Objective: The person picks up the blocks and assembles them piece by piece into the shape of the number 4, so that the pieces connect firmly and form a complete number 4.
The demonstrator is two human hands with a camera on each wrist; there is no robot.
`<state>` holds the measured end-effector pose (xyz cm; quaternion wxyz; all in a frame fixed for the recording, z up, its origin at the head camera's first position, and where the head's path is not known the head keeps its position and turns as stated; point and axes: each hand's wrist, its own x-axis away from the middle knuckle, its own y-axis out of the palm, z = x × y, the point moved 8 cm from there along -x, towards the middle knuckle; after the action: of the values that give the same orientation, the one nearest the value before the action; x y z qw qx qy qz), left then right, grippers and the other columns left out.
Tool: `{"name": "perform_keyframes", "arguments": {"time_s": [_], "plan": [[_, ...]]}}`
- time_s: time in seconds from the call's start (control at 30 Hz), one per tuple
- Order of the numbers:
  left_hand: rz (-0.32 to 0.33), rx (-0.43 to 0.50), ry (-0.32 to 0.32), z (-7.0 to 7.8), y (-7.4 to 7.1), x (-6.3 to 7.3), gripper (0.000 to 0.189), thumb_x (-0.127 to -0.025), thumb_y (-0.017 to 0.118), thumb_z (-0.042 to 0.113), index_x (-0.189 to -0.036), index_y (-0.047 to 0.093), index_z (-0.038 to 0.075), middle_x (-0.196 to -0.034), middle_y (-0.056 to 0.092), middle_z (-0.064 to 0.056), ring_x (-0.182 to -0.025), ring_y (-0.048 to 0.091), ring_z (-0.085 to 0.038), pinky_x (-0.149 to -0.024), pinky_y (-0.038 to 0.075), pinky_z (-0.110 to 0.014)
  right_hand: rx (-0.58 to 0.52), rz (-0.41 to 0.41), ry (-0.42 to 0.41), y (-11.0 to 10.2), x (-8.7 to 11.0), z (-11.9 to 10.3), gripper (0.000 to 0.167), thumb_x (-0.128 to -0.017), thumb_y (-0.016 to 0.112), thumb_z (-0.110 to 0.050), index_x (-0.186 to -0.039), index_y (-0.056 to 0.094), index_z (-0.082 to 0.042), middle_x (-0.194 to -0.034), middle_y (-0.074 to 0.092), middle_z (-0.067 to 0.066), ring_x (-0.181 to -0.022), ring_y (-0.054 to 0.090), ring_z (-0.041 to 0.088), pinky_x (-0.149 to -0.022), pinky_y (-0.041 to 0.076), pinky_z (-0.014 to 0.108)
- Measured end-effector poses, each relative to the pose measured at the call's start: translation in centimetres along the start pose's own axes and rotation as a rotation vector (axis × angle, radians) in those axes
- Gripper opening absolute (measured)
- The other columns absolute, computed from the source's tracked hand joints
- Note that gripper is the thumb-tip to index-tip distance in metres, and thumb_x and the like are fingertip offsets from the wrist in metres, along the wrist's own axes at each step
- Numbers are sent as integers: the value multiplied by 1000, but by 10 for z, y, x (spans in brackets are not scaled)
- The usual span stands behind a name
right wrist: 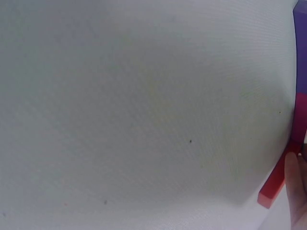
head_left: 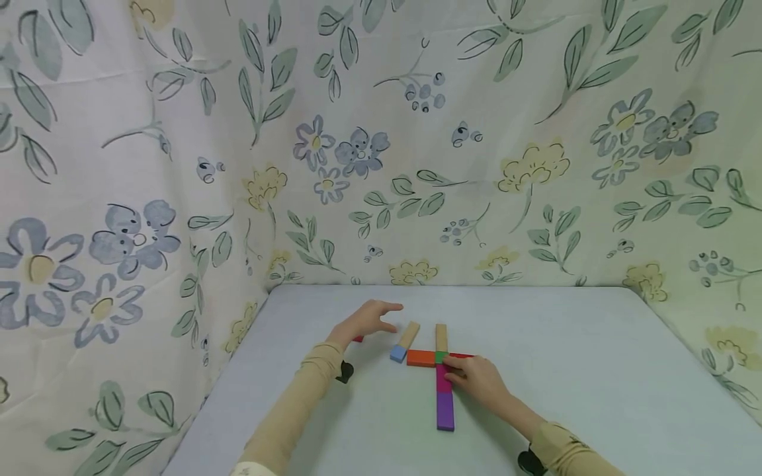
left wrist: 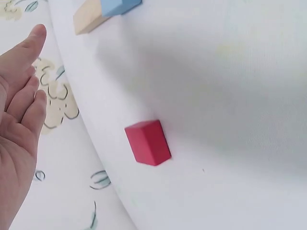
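Observation:
Wooden blocks lie in a cross on the table. Its parts are a natural wood block, an orange block, a green block at the crossing, a red block, a magenta block and a purple block. My right hand touches the cross beside the green and magenta blocks, its fingers partly covering the red one. My left hand hovers with thumb and fingers apart, holding nothing. To its right lie a natural block and a blue block, end to end and slanted.
A separate short red block rests below the left hand, mostly hidden by it in the head view. The white table meets a floral cloth at its back and left edges.

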<state>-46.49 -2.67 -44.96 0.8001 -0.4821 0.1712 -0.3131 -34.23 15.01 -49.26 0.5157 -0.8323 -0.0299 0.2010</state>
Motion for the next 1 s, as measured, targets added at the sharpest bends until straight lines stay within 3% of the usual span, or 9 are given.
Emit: {"name": "perform_keyframes", "arguments": {"time_s": [0.27,0.47,0.63,0.77,1.0], "plan": [[88,181,-39,-22,-20,13,53,-84,72,16,-133,55,9,-138,54,-8,-126,53,-29,-104,43,-39,14,55,-83,-6,2,-5,33,-74,79,-18,-105,74,-6,-91,75,8,-72,66,12,-62,53,26],[136,280,-96,-44,-34,26,52,-83,73,16,-132,57,10,-138,55,-11,-126,53,-29,-103,43,-38,0,17,-28,-2,1,-1,32,-76,77,-17,-106,73,-7,-95,75,9,-75,67,14,-64,54,25],[163,303,-127,-58,-44,37,52,-83,73,17,-132,56,9,-138,54,-13,-127,51,-32,-103,43,-39,5,3,-8,0,0,2,32,-77,77,-19,-107,73,-8,-95,75,7,-75,67,12,-64,52,21],[163,316,-145,-67,-43,43,51,-84,72,15,-132,56,8,-137,54,-14,-127,51,-31,-104,43,-39,-2,2,-16,-1,0,2,33,-77,77,-20,-107,73,-8,-94,75,8,-72,66,10,-63,51,20],[157,354,-203,-89,-29,56,48,-86,69,9,-131,56,3,-135,56,-15,-125,53,-32,-104,43,-41,-6,6,-37,-1,-1,0,33,-77,77,-18,-107,73,-6,-94,75,9,-75,68,14,-63,53,22]]}}
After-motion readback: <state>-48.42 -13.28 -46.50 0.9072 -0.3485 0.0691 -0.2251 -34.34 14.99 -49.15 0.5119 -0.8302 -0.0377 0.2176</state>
